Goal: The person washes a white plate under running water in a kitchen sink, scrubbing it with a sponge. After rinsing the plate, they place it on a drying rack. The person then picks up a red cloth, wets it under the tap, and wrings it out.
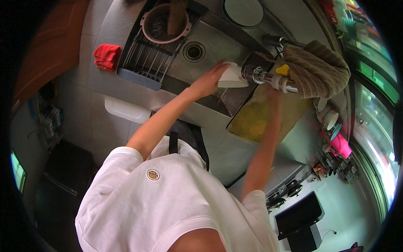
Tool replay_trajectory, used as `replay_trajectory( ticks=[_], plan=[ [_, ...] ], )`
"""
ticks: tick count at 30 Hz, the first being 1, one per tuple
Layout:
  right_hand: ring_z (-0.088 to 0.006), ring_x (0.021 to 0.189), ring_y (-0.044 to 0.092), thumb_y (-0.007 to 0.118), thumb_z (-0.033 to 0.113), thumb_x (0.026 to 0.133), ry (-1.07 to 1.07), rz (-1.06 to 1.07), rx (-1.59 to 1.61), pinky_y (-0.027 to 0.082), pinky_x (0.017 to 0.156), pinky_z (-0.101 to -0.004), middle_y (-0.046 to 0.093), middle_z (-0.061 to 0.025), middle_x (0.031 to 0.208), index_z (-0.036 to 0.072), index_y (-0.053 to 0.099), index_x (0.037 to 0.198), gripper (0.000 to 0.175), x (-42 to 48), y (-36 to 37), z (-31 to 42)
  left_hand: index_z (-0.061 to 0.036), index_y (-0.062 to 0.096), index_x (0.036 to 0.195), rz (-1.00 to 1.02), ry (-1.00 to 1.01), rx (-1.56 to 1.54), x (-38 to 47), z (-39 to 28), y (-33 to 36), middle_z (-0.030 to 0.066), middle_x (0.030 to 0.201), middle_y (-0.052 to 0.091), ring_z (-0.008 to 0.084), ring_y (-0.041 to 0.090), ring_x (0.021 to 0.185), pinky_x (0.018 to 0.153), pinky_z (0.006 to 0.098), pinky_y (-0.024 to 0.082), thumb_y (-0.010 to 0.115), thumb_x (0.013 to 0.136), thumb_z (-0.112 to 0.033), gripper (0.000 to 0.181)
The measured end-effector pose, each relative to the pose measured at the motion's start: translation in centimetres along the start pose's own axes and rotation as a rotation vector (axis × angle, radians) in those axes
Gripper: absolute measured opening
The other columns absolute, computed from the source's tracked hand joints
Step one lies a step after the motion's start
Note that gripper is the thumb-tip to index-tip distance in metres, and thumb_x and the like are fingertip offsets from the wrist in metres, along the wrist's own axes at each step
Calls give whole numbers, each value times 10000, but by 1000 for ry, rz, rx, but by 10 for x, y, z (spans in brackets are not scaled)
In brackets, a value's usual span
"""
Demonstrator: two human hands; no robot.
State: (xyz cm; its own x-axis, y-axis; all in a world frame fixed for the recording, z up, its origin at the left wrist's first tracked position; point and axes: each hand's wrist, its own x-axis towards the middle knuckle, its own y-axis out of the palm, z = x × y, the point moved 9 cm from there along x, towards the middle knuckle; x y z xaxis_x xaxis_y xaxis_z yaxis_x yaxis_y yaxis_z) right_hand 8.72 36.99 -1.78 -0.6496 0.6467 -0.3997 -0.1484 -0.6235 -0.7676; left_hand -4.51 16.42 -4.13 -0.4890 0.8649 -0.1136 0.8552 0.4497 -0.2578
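My left hand (209,80) holds a white bowl (233,77) over the steel sink (214,41), with the bowl tilted on its side beside the chrome faucet (263,77). My right hand (273,94) is blurred and partly hidden behind the faucet, above a yellowish mat (261,119) right of the sink; its fingers and anything in them cannot be made out. A brown striped cloth (318,71) hangs over the faucet's pipe, near a yellow piece (282,69).
A drying rack (146,60) spans the sink's left part, carrying a pink colander (165,37). A red cloth (107,56) lies left of it. A round pot or basin (243,12) stands behind the sink. Stacked bowls (328,118) and a pink jug (340,145) are at the right.
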Motion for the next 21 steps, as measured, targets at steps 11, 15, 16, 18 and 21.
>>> replay_trajectory(
  ticks=[11, 15, 16, 18, 21],
  plan=[
    [-254, 1035, 521, 383, 272, 911, 1007, 27, 1668, 454, 871, -379, 525, -130, 1132, 48, 464, 1169, 351, -91, 196, -30, -116, 363, 1279, 149, 117, 416, -54, -24, 5, 173, 1344, 299, 352, 323, 1206, 961, 400, 347, 483, 603, 118, 726],
    [-253, 1016, 548, 304, 180, 922, 1102, -21, 1729, 453, 884, -411, 551, -117, 1112, 46, 477, 1160, 323, -101, 208, -13, -122, 399, 1258, 55, 225, 485, -58, -37, -5, 143, 1345, 311, 331, 312, 1216, 977, 436, 305, 507, 630, 66, 664],
    [-252, 1055, 527, 281, 204, 926, 1097, 8, 1647, 451, 890, -416, 518, -120, 1167, 69, 449, 1198, 347, -104, 207, -12, -122, 409, 1251, 49, 252, 499, -57, -43, -7, 135, 1344, 315, 324, 311, 1219, 980, 445, 294, 510, 637, 54, 647],
    [-258, 1073, 513, 279, 221, 927, 1015, 92, 1691, 447, 893, -423, 492, -120, 1200, 87, 424, 1223, 356, -99, 204, -1, -128, 420, 1241, 57, 293, 506, -55, -55, -12, 116, 1344, 322, 314, 308, 1224, 982, 462, 277, 515, 644, 39, 627],
    [-268, 1085, 501, 293, 260, 924, 925, 147, 1667, 452, 885, -428, 473, -118, 1221, 102, 409, 1237, 369, -102, 199, 9, -144, 432, 1230, 83, 348, 496, -55, -67, -17, 86, 1344, 332, 299, 305, 1233, 983, 473, 266, 523, 645, 26, 616]
  ],
)
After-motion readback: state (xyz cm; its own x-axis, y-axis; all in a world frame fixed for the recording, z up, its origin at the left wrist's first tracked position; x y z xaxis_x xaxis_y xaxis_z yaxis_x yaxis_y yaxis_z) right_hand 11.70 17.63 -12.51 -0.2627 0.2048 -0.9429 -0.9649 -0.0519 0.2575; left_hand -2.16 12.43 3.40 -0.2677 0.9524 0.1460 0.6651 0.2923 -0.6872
